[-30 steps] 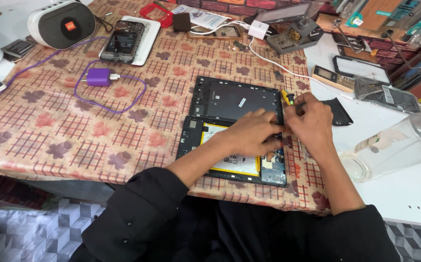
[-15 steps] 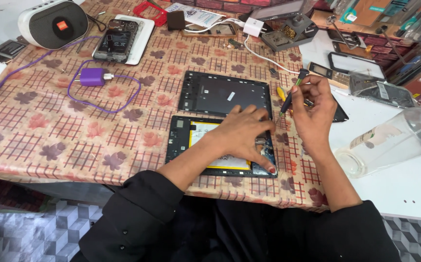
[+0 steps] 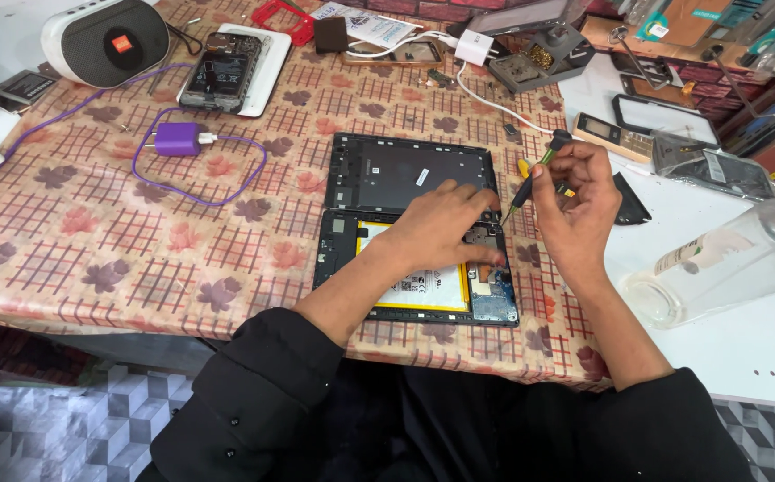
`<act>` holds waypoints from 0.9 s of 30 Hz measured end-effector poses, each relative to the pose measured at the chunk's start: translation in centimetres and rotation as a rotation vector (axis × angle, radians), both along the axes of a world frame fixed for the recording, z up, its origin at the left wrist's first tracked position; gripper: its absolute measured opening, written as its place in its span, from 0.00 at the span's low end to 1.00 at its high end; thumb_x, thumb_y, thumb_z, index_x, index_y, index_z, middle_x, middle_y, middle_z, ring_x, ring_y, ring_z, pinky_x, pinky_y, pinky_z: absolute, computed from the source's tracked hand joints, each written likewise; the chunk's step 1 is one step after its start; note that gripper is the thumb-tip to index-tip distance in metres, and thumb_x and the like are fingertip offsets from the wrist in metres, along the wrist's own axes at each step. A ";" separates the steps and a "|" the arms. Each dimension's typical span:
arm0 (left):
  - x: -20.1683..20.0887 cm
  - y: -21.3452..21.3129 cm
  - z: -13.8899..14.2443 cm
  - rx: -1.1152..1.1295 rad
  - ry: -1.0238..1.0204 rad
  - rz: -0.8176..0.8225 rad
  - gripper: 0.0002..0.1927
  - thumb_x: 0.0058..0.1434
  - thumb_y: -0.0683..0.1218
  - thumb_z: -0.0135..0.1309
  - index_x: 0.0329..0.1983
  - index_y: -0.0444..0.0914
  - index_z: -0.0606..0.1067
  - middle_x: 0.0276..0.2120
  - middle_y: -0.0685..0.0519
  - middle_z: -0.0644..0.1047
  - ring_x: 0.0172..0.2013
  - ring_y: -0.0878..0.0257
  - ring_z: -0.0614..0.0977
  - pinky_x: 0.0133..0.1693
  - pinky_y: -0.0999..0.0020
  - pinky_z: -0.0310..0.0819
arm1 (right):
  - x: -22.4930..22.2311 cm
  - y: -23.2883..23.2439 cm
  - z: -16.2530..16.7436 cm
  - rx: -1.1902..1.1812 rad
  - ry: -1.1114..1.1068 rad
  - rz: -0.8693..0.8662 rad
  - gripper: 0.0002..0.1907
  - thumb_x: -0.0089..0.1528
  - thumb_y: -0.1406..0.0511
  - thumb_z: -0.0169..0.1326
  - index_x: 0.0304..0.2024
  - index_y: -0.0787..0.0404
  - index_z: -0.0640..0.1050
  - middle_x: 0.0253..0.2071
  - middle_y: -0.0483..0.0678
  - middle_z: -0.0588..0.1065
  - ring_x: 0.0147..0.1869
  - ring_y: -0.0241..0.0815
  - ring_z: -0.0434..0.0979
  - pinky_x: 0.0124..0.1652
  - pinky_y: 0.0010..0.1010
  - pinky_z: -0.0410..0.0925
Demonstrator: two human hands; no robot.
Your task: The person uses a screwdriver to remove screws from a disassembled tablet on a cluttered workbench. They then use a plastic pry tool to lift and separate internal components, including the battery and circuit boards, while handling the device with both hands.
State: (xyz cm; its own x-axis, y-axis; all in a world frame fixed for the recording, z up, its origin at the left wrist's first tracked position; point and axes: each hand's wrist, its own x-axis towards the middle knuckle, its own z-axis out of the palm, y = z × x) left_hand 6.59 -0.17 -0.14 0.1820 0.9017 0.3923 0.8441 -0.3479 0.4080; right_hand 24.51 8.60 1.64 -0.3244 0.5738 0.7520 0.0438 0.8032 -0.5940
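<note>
While the opened tablet [image 3: 414, 277] lies flat on the patterned tablecloth [image 3: 93, 241], it serves as the reference for all positions. Well to its upper left a grey portable speaker [image 3: 106, 40] is noted, and nearer, a purple charger [image 3: 178, 139] with its looped cable. Directly behind the tablet its removed back cover [image 3: 387, 174] is found, edge to edge with it. The left hand [image 3: 445, 228] is spread flat upon the tablet's exposed interior, fingers pressing near the top edge, nothing clasped. Just right of the tablet, the right hand [image 3: 575, 201] is closed around a small screwdriver [image 3: 535, 178], tip angled down toward the upper right corner. The tablet is judged light, thin and fragile; it is best held by the frame edges, clear of the soft battery and circuit board.
</note>
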 end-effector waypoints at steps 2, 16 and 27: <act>-0.1 0.5 -0.4 0.021 -0.027 0.015 0.24 0.57 0.58 0.60 0.51 0.40 0.75 0.46 0.47 0.78 0.51 0.47 0.77 0.49 0.51 0.74 | 0.0 0.1 -0.1 0.014 -0.002 0.002 0.11 0.73 0.73 0.57 0.53 0.68 0.69 0.40 0.47 0.75 0.43 0.29 0.75 0.38 0.18 0.71; -0.4 1.6 -1.9 0.141 0.017 0.074 0.08 0.59 0.39 0.53 0.34 0.40 0.82 0.38 0.50 0.78 0.45 0.50 0.80 0.44 0.55 0.78 | 0.1 0.0 -0.2 0.000 -0.027 -0.023 0.11 0.73 0.72 0.57 0.53 0.68 0.69 0.40 0.46 0.75 0.42 0.29 0.74 0.36 0.17 0.70; -0.4 1.4 -1.5 0.122 0.044 0.060 0.07 0.58 0.39 0.54 0.34 0.39 0.82 0.38 0.50 0.78 0.44 0.51 0.80 0.44 0.56 0.78 | -0.1 -0.1 -0.3 0.023 -0.033 -0.044 0.12 0.72 0.72 0.58 0.53 0.68 0.69 0.42 0.47 0.75 0.45 0.30 0.76 0.37 0.18 0.72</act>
State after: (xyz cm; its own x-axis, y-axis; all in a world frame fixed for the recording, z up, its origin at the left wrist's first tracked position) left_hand 6.18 1.25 -1.64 0.1484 0.8574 0.4927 0.8812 -0.3408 0.3276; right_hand 24.39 8.54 1.34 -0.3238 0.5707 0.7547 0.0989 0.8137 -0.5729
